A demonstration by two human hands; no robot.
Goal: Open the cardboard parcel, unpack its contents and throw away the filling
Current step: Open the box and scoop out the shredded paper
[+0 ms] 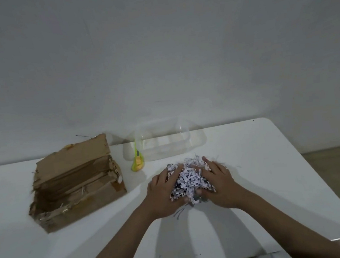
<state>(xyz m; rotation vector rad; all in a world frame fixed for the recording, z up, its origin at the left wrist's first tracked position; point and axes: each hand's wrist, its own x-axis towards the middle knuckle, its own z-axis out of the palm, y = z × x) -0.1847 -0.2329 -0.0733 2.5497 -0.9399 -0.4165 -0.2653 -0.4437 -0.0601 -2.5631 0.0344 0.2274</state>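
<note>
Here both hands [192, 186] clasp shredded paper [189, 179]; opened parcel [76, 185] lies lengthwise left-right.

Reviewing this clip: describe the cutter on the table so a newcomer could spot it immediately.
Start at the opened cardboard parcel on the left of the white table. Just to its right, against the clear plastic container, lies the utility knife. It is the only bright yellow-green item, small and slim, beyond the shredded paper that both hands gather.

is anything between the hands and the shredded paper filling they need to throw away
Nothing visible. The left hand and right hand already press against both sides of the shredded paper pile on the table. No bin is in view, so the way there cannot be judged.
</note>
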